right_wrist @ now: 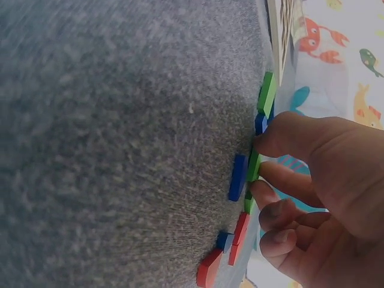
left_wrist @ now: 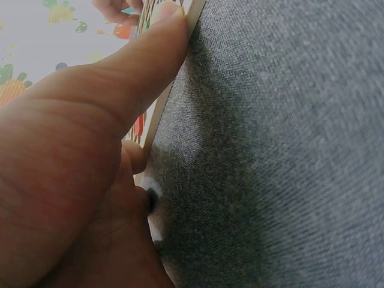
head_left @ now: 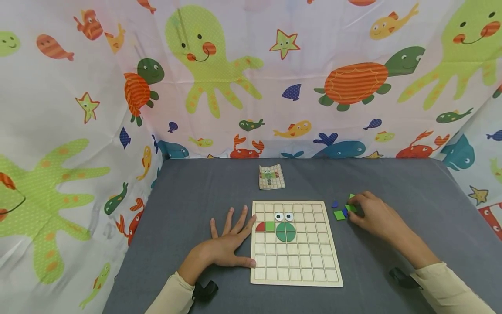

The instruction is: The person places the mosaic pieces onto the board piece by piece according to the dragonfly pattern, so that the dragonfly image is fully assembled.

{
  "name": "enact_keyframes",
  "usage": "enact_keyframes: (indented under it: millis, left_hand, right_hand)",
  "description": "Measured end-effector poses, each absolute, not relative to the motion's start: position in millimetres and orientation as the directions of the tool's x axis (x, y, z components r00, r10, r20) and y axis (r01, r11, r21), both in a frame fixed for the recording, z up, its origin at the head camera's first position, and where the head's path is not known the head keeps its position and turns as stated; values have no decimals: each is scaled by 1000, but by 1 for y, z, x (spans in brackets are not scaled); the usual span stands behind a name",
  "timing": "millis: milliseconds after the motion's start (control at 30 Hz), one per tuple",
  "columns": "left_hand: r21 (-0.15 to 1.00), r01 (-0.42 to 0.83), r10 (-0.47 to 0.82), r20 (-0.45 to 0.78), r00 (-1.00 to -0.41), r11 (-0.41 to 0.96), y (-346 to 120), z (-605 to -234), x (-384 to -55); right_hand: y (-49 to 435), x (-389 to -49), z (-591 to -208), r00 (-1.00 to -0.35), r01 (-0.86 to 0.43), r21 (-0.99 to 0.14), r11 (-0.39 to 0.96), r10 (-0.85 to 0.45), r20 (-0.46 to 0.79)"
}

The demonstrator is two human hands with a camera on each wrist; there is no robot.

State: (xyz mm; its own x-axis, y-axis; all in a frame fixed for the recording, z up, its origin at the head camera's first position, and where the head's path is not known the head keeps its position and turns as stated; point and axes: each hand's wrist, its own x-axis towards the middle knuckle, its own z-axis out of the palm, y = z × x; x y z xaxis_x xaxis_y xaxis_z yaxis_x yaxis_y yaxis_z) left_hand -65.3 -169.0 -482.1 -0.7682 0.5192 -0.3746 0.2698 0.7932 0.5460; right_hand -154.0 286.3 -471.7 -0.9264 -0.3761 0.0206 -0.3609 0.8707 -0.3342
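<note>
A pale wooden grid board (head_left: 290,261) lies flat on the cloth. On it are two eye discs (head_left: 284,216), a green circle (head_left: 285,232) of quarter pieces, a light green square (head_left: 269,226) and a red quarter piece (head_left: 260,226). My left hand (head_left: 223,248) is spread beside the board, thumb and fingertips on its left edge. To the board's right, my right hand (head_left: 378,218) pinches a green square tile (right_wrist: 254,163) between thumb and forefinger among the loose pieces. Another green tile (head_left: 339,215) and a blue piece (head_left: 334,204) lie close by.
A small picture card (head_left: 271,176) with a grid design lies behind the board. The right wrist view shows a blue piece (right_wrist: 237,178), a small blue block (right_wrist: 225,241) and red pieces (right_wrist: 210,268) near the right hand. A sea-animal curtain (head_left: 243,87) stands behind the grey table (head_left: 188,187).
</note>
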Motion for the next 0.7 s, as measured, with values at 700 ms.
enact_keyframes:
  millis: [700]
  left_hand:
    - [543, 276, 520, -369, -770, 793, -167, -479, -64]
  right_hand:
    - [286, -152, -471, -927, -364, -349, 864, -374, 41]
